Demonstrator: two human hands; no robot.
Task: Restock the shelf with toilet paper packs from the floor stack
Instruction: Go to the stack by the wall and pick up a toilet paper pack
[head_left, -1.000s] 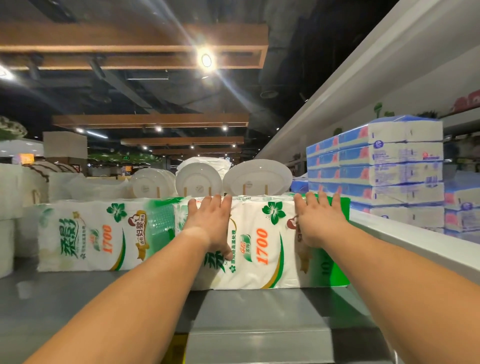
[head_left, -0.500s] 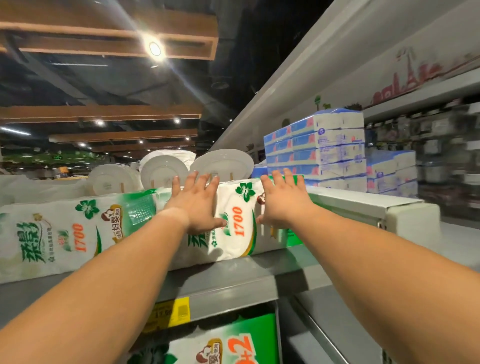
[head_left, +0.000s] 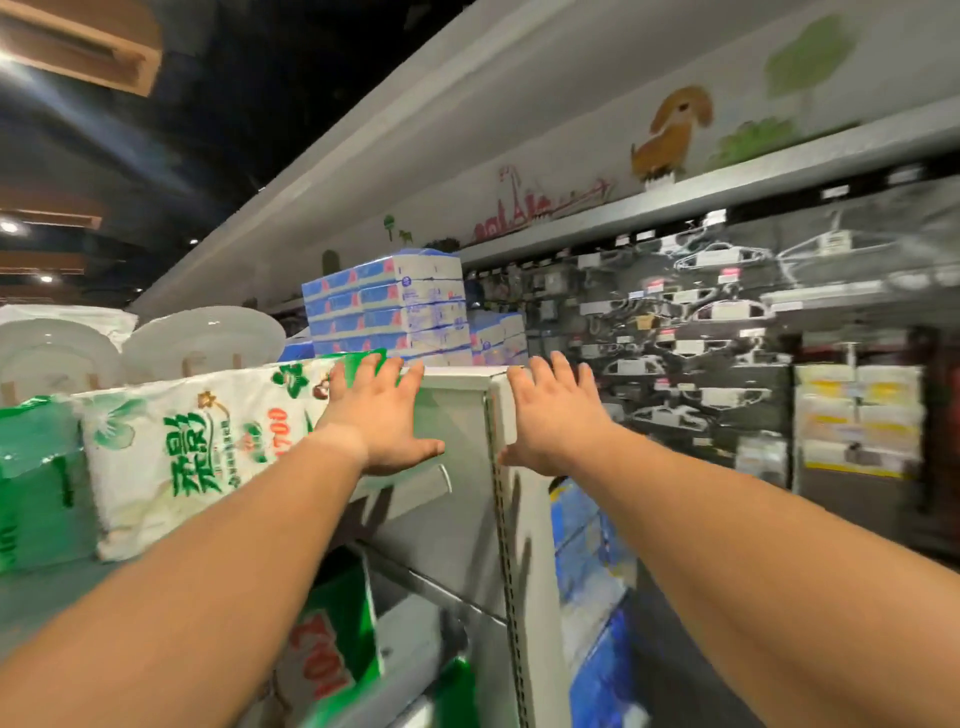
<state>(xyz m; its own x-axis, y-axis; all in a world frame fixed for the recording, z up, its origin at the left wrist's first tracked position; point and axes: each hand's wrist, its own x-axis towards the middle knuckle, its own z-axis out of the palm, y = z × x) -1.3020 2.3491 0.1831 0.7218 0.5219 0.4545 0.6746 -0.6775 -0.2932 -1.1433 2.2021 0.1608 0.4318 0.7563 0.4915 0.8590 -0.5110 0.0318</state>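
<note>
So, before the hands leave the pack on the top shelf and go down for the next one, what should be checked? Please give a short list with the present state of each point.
1. The toilet paper pack rests fully on the top shelf: ok, its bottom lies on the surface.
2. Pack pushed to the end panel: cannot tell, the left hand covers that end.
3. Left hand free of the pack: not ok, its palm appears to lie on the pack's end.
4. Right hand free: ok, open, over the panel's corner, holding nothing.
5. Pack clear of the white plates behind: cannot tell.
6. Floor stack within reach: cannot tell, not in view.
</note>
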